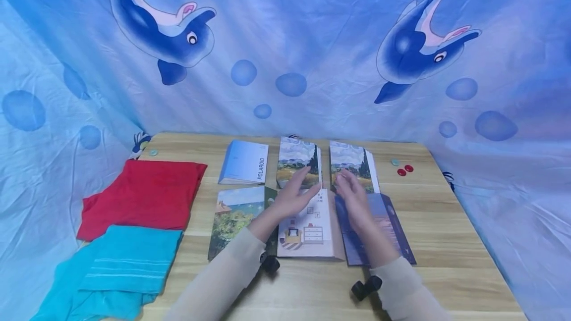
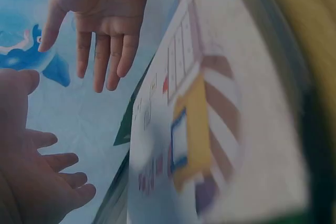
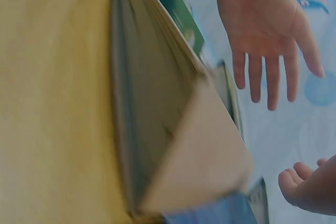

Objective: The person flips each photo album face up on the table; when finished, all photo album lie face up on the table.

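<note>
Hovering empty, fingers loosely extended: nearer left hand [image 1: 292, 198] over white book [image 1: 307, 227] far end, right hand [image 1: 354, 199] right of it.

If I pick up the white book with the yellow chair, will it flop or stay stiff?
The white book looks thick, so it's probably mostly stiff. Its beige flap juts out at the side, so that part might swing.

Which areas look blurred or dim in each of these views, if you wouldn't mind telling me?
Head view: bright, lettering on the POLAROID book legible; left wrist view: dimmer, the white book blurred on its near side, the left hand crisper; right wrist view: also dimmer, the tabletop and cream flap blurred, the right hand clearer.
</note>
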Action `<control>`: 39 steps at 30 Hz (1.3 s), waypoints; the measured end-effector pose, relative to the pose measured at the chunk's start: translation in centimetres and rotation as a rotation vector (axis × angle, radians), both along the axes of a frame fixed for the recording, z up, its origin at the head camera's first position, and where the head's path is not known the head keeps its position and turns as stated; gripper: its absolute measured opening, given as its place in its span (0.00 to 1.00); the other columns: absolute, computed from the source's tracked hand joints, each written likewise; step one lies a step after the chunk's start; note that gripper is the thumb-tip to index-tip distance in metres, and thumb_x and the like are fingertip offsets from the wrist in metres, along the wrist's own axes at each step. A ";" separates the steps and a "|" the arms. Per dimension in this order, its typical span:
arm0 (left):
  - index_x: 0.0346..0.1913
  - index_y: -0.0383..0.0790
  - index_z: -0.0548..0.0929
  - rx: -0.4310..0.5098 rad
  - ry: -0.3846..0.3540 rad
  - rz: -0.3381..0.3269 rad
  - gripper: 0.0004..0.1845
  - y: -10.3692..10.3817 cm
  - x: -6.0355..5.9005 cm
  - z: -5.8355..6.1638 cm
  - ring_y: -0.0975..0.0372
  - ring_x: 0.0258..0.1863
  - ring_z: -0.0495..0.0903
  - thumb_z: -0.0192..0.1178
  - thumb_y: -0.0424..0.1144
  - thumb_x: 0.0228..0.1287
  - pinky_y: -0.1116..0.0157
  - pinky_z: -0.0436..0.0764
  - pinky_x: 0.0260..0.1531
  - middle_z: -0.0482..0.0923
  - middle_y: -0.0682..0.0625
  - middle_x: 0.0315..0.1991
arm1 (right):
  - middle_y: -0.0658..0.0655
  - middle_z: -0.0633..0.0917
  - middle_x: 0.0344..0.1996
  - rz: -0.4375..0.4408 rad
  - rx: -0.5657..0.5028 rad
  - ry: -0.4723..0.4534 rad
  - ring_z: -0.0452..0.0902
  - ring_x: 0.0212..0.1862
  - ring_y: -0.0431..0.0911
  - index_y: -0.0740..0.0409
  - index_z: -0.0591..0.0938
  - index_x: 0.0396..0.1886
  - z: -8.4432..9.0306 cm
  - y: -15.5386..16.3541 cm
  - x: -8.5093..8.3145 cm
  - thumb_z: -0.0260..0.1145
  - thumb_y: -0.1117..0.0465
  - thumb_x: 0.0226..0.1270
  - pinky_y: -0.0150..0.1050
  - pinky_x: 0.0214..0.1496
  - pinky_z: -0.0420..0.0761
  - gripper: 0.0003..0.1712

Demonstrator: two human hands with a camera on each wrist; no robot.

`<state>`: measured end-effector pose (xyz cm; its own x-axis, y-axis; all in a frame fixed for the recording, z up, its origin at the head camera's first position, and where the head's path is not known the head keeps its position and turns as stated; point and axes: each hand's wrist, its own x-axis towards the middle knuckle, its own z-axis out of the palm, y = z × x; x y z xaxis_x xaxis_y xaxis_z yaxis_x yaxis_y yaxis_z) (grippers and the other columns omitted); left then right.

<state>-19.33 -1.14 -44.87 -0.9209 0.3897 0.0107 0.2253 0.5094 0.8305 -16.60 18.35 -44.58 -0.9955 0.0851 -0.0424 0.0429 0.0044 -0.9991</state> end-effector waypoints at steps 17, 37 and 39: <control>0.79 0.38 0.60 -0.017 0.121 0.068 0.39 -8.1 2.9 -1.7 0.45 0.77 0.55 0.58 0.53 0.74 0.42 0.56 0.73 0.54 0.39 0.79 | 0.62 0.70 0.72 0.031 0.015 -0.046 0.65 0.72 0.57 0.60 0.61 0.78 -1.7 -5.2 2.1 0.61 0.48 0.77 0.54 0.75 0.64 0.38; 0.79 0.44 0.62 -0.284 0.208 0.000 0.59 -14.6 10.0 -4.9 0.48 0.80 0.42 0.75 0.66 0.47 0.40 0.41 0.75 0.47 0.47 0.82 | 0.67 0.71 0.71 0.392 0.292 0.037 0.69 0.70 0.62 0.66 0.67 0.74 -3.5 -11.3 4.5 0.57 0.48 0.79 0.57 0.72 0.66 0.35; 0.80 0.46 0.60 -0.334 0.227 -0.020 0.62 -15.0 10.4 -5.2 0.49 0.80 0.41 0.75 0.68 0.44 0.40 0.38 0.75 0.45 0.48 0.82 | 0.67 0.71 0.71 0.408 0.288 0.039 0.69 0.70 0.62 0.66 0.67 0.74 -3.6 -11.5 4.6 0.56 0.47 0.79 0.56 0.72 0.67 0.35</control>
<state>-8.93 -16.15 -50.11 -0.9017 0.4244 0.0826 0.3968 0.7365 0.5478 -12.00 6.85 -48.23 -0.9504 -0.3089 -0.0363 -0.0575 0.2891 -0.9556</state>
